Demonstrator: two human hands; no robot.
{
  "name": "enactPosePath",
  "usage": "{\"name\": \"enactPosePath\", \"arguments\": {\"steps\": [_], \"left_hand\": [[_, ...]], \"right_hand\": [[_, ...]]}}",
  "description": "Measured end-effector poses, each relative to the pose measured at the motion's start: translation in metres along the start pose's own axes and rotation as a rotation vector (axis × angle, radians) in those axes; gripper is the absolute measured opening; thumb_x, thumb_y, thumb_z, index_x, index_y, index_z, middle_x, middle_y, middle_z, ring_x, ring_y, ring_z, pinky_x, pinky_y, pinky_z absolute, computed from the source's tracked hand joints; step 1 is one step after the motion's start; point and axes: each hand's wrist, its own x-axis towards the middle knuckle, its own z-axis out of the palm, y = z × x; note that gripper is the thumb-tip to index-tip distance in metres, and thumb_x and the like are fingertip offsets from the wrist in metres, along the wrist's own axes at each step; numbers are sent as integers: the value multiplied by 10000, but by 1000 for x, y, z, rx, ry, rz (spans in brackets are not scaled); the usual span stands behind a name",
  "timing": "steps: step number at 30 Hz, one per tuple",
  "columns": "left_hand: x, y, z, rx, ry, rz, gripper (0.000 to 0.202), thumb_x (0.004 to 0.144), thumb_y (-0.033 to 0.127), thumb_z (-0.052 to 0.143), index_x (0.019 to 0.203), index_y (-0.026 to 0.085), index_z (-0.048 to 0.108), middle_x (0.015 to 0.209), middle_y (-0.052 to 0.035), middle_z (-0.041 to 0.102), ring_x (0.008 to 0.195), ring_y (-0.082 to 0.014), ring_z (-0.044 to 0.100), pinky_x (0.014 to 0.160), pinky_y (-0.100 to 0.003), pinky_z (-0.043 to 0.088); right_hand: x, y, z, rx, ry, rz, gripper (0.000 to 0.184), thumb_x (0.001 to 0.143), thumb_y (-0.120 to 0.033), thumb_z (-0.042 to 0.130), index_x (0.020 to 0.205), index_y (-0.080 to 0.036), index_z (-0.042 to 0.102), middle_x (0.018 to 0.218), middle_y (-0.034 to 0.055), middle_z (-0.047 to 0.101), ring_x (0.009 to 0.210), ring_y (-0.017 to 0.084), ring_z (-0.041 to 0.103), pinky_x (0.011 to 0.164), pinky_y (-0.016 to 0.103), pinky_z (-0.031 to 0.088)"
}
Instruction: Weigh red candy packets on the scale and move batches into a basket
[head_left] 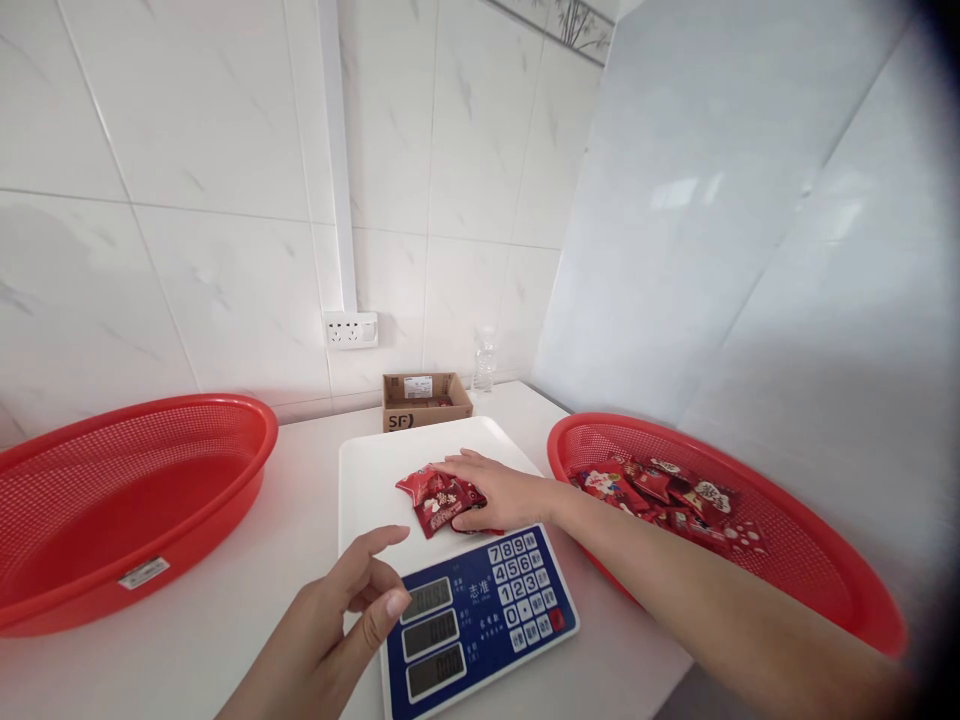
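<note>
Several red snack packets [439, 502] lie together on the white weighing plate [367, 470] of a digital scale. My right hand [495, 492] is closed round the right side of the packets, fingers at the far side and thumb at the near side; my palm hides part of them. With nothing in it, my left hand [360, 600] hovers by the scale's blue panel [480, 620], its index finger and thumb apart and the other fingers curled. It covers part of the upper display, whose digits are hard to read. The two lower displays appear to read 0.00.
At right, a red oval basket [840, 590] holds many more red packets [660, 495]. Another red basket [232, 500] stands at left. Behind the scale are an open cardboard box [405, 418] and a clear plastic bottle [484, 362]. A socket [350, 330] is on the tiled wall.
</note>
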Motion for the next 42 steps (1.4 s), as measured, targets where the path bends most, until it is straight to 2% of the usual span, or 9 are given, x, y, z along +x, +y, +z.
{"name": "enactPosePath", "arguments": {"steps": [10,16,22,27,34,38,42], "left_hand": [[1,-5,1,5,-34,1,469,871,600,327,1244,328,406,880,14,627,869,-168,584,833,-302,434],[2,-3,1,4,-34,-8,478,871,593,338,1261,325,400,888,16,635,869,-167,592,827,-297,439],[1,-2,1,0,-21,3,473,878,572,349,1266,306,400,878,11,638,853,-163,595,819,-293,447],[2,-2,1,-9,-12,11,461,875,577,353,1247,311,414,864,14,638,847,-164,596,806,-286,452],[1,-2,1,4,-33,10,460,882,571,332,1265,323,394,886,13,635,865,-165,594,824,-290,450],[1,-1,0,8,-37,11,469,882,576,327,1263,311,398,875,7,633,856,-167,594,816,-291,454],[1,-4,1,7,-25,52,448,884,558,345,1249,308,417,837,13,628,815,-161,594,792,-279,460]], "right_hand": [[-8,-7,-3,-35,-1,14,872,729,-512,638,1467,-314,219,1545,54,199,1421,304,27,1111,553,119],[-2,-15,7,-94,46,-30,808,761,-606,566,1451,-309,271,1559,84,132,1421,303,-20,1111,563,67],[10,-13,18,-155,112,-67,706,796,-638,492,1415,-330,345,1531,85,245,1421,308,55,1101,574,74],[18,-5,14,-174,137,-103,641,808,-614,484,1387,-360,379,1481,24,361,1409,307,129,1106,565,67],[20,-6,7,-163,117,-114,600,785,-487,543,1357,-357,415,1440,-26,419,1403,324,138,1111,559,71],[18,-10,5,-162,114,-135,591,763,-371,553,1341,-335,434,1413,-13,451,1397,311,170,1111,552,82],[14,-14,4,-160,110,-140,600,737,-300,557,1327,-320,451,1440,16,411,1397,300,178,1102,562,98]]}}
